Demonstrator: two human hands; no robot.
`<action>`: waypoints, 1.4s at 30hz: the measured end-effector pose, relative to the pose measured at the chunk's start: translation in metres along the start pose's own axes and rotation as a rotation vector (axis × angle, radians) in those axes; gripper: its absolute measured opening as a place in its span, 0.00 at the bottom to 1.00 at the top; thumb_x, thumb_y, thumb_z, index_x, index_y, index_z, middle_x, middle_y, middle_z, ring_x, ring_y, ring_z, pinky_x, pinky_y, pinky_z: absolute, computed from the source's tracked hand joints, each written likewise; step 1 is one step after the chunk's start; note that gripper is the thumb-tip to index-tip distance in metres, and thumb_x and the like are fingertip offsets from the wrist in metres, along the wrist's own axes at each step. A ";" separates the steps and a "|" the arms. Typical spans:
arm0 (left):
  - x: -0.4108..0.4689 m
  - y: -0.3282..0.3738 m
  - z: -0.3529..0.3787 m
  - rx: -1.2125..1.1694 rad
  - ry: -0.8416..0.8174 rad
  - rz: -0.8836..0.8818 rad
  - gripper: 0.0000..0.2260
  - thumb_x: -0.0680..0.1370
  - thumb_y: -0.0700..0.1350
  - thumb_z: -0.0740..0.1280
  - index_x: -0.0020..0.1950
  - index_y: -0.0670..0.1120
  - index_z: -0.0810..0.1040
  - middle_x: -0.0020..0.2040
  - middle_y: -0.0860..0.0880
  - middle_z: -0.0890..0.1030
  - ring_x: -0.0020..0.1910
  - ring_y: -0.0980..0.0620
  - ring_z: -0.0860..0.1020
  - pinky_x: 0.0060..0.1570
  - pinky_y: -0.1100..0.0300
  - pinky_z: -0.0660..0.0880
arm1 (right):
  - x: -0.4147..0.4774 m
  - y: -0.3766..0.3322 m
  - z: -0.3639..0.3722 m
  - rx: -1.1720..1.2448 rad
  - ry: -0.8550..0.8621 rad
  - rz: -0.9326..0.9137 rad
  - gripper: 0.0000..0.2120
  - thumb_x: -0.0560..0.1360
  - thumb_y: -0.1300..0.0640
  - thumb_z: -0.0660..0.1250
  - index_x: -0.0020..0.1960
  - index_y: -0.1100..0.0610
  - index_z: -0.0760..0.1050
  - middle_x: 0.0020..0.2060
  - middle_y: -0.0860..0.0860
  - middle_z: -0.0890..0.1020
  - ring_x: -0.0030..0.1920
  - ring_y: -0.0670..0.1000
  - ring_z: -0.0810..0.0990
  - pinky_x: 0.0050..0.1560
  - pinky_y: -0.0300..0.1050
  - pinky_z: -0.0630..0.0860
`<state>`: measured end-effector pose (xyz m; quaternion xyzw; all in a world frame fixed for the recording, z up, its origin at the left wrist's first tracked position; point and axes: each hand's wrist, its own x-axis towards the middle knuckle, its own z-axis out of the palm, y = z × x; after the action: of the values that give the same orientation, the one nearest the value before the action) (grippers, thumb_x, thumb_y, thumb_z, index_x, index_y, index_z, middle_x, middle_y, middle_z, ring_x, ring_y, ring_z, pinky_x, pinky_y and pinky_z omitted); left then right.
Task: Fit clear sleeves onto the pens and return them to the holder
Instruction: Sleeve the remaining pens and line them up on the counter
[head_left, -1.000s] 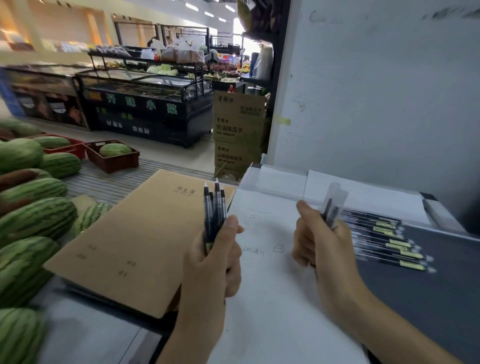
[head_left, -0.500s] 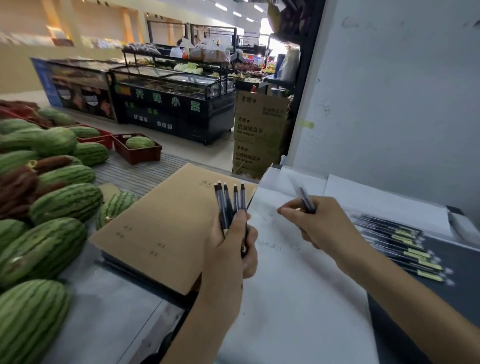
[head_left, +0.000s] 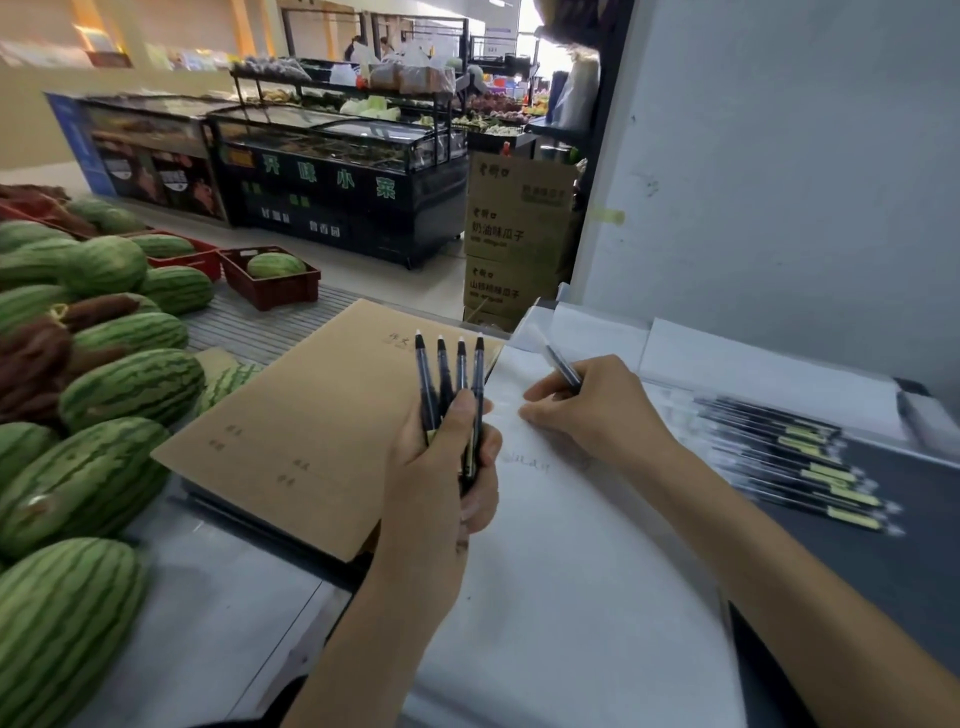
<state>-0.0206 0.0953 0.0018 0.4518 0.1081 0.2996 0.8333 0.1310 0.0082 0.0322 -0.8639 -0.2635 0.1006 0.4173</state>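
My left hand (head_left: 445, 467) grips a fan of several dark pens (head_left: 450, 374), their pale tips pointing up over the brown notebook. My right hand (head_left: 592, 410) is to their right and holds one pen in a clear sleeve (head_left: 558, 361), angled up and to the left over the white paper (head_left: 561, 597). A row of several sleeved pens with yellow-green labels (head_left: 795, 460) lies on the dark surface at the right, blurred. I see no pen holder.
A brown notebook (head_left: 311, 431) lies left of the paper. Watermelons (head_left: 93, 467) pile up along the left edge. More white sheets (head_left: 753, 374) lie at the back by the grey wall (head_left: 779, 182). Cardboard boxes (head_left: 514, 234) and shop counters stand beyond.
My right hand came from the pen row to beside my left hand, holding one sleeved pen instead of a bunch. The pens in my left hand have spread into a fan. The view panned.
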 end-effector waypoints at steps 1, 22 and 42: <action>0.000 0.001 0.000 0.003 -0.005 0.003 0.13 0.82 0.47 0.61 0.56 0.37 0.74 0.33 0.47 0.75 0.14 0.58 0.60 0.17 0.70 0.55 | 0.000 0.001 0.000 -0.008 0.000 0.006 0.05 0.71 0.55 0.80 0.39 0.51 0.85 0.32 0.48 0.86 0.30 0.46 0.83 0.29 0.37 0.77; -0.009 -0.001 0.003 0.212 -0.103 -0.025 0.17 0.77 0.55 0.67 0.53 0.41 0.79 0.32 0.47 0.73 0.17 0.56 0.59 0.20 0.67 0.55 | -0.054 0.004 -0.050 0.937 -0.178 0.206 0.11 0.77 0.51 0.74 0.54 0.57 0.87 0.42 0.50 0.84 0.33 0.44 0.82 0.17 0.35 0.57; -0.013 -0.001 0.006 0.377 -0.194 0.014 0.14 0.80 0.53 0.65 0.48 0.41 0.77 0.31 0.46 0.67 0.20 0.54 0.58 0.22 0.65 0.55 | -0.066 -0.010 -0.042 0.727 0.225 -0.039 0.09 0.76 0.49 0.77 0.52 0.51 0.82 0.46 0.52 0.89 0.41 0.47 0.86 0.21 0.26 0.65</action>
<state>-0.0280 0.0835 0.0034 0.6271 0.0786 0.2351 0.7384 0.0882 -0.0505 0.0638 -0.6601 -0.1797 0.0839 0.7246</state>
